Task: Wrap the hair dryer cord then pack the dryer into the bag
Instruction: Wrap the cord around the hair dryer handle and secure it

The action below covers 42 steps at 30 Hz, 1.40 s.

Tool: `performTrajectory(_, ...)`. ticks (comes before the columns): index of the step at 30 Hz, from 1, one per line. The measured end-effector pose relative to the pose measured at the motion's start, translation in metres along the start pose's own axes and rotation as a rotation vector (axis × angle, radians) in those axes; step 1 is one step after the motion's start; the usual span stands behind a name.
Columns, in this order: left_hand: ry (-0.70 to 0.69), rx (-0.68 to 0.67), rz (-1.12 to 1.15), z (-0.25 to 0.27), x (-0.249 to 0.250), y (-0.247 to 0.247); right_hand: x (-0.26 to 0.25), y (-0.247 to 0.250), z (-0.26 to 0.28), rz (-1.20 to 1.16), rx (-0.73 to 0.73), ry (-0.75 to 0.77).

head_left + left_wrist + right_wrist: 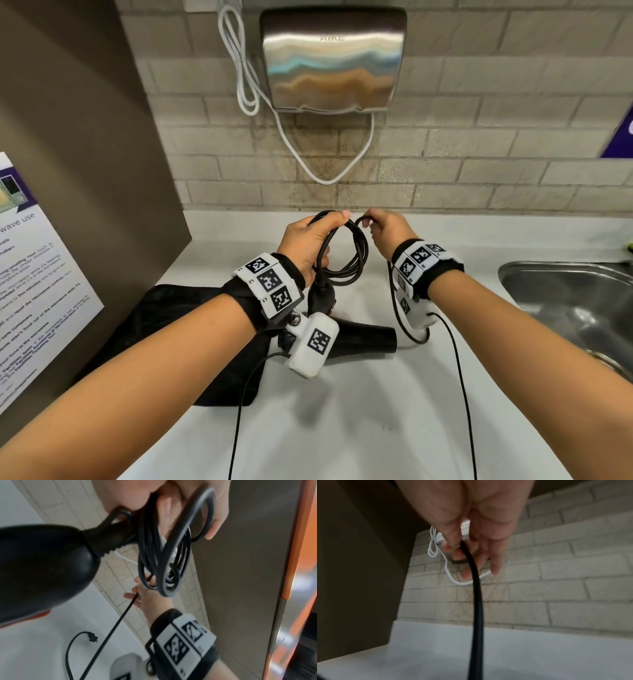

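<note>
gripped the coiled black cord in left hand; pinched its loose run with right hand, above hair dryer beside black bag.

Light: even, bright overhead | glare on hand dryer | soft countertop shadows | wrist views blurred | edges bowed

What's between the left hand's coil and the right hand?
A short black cord span, nothing else, bridges left hand and right hand; head view shows it.
</note>
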<state>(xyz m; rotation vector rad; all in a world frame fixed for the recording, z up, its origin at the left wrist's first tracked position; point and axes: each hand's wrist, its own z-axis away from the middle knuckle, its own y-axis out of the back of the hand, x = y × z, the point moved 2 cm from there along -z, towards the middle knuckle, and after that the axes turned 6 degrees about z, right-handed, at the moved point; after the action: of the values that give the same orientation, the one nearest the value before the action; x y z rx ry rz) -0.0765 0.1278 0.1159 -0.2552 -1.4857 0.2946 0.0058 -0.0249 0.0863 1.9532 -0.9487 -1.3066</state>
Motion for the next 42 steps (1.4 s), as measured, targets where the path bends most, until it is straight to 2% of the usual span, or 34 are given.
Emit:
performTrajectory(3,0.000,0.006,0.014,0.000,0.000,0.001,-0.003,-0.007,0.023,-0.193,-0.036,0.191)
performTrajectory(5,0.002,0.011,0.020,-0.001,0.000,0.001,-0.010,-0.009,0.041,-0.338,-0.111,0.258)
performTrajectory(8,0.019,0.009,0.037,-0.002,0.000,0.002,-0.019,-0.013,0.060,-0.457,-0.109,0.329)
performTrajectory(12,0.073,-0.040,0.017,0.002,-0.001,-0.001,-0.021,-0.011,0.052,-0.574,-0.106,0.199)
performTrajectory(16,0.112,-0.152,-0.008,0.012,-0.002,-0.008,-0.034,-0.005,0.040,-0.783,-0.242,-0.061)
performTrajectory(18,0.121,-0.160,-0.004,0.011,-0.004,-0.007,-0.036,-0.003,0.037,-0.665,-0.238,-0.082)
performTrajectory(20,0.119,-0.142,0.012,0.008,-0.003,-0.004,-0.032,-0.004,0.033,-0.400,-0.234,-0.040)
performTrajectory(23,0.094,-0.098,0.044,0.004,-0.001,0.001,-0.014,-0.010,0.024,-0.053,-0.287,-0.108)
performTrajectory(27,0.038,-0.031,0.070,0.003,0.003,0.008,0.023,-0.006,0.021,0.011,-0.308,-0.393)
performTrajectory(30,0.014,-0.015,0.066,0.002,0.004,0.013,0.051,-0.004,0.028,0.145,-0.410,-0.458)
performTrajectory(33,0.008,-0.020,0.061,-0.001,0.003,0.012,0.041,-0.004,0.034,0.162,-0.324,-0.313)
performTrajectory(36,-0.005,-0.010,0.073,-0.003,0.003,0.009,0.008,0.005,0.043,-0.013,-0.333,-0.122)
performTrajectory(38,-0.021,-0.001,0.078,-0.005,0.002,0.007,-0.014,0.020,0.046,-0.120,-0.280,-0.020)
performTrajectory(39,-0.028,0.003,0.083,-0.005,0.002,0.006,-0.023,0.027,0.046,-0.205,-0.234,0.032)
performTrajectory(42,-0.046,0.005,0.097,-0.009,0.001,0.004,-0.051,0.038,0.051,-0.685,-0.146,0.122)
